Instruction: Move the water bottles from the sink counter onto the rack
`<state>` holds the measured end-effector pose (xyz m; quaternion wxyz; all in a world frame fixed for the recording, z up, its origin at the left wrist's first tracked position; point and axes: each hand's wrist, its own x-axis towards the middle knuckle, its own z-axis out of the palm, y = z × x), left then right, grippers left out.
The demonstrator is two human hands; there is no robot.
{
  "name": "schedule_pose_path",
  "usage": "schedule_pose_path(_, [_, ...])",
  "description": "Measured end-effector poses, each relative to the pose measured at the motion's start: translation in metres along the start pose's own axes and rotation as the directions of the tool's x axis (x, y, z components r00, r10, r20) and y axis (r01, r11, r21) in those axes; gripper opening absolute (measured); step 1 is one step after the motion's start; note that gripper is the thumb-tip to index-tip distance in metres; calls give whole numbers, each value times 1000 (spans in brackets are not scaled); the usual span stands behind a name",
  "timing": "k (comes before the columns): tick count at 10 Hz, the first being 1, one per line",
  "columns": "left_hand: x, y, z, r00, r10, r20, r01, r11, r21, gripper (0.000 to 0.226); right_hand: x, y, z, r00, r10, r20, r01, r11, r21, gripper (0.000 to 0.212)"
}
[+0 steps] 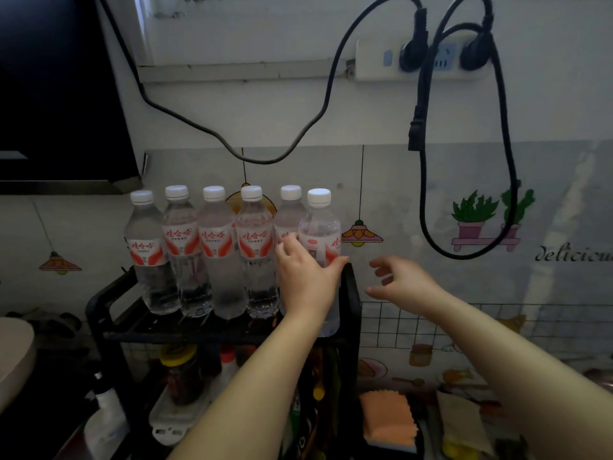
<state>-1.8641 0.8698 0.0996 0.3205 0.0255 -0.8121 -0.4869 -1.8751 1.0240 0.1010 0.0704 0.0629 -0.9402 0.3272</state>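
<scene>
Black rack (352, 293) holds six upright water bottles (217, 247). Left hand (306, 277) grips the rightmost bottle (320, 234), hiding its lower half. Right hand (403, 282) hovers beside, fingers spread.

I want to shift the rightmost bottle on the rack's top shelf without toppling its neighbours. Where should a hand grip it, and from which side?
Probably the rightmost bottle is best gripped around its labelled middle, coming from the front: it stands upright, another bottle crowds its left, and the rack's end frame blocks its lower right. The left hand already wraps it there; the right hand hovers open.
</scene>
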Motion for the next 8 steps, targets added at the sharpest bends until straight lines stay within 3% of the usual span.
schedule_pose_path(2, [-14, -13, 6, 993, -107, 53, 106, 994, 8, 81, -11, 6, -4, 1000, 16, 21, -16, 1000, -26, 58])
schedule_pose_path(4, [-19, -18, 2, 987, -127, 94, 124, 992, 30, 84, -17, 8, -3, 998, 16, 54, -14, 999, -34, 58])
schedule_pose_path(6, [-28, -21, -16, 984, -138, 114, 112, 971, 213, 82, -27, 11, -2, 995, 20, 94, -12, 996, -85, 58])
schedule_pose_path(8, [-51, -22, -31, 940, -235, 249, 85, 864, 496, 73, -47, 9, 1, 993, 1, 119, 19, 985, -169, 58])
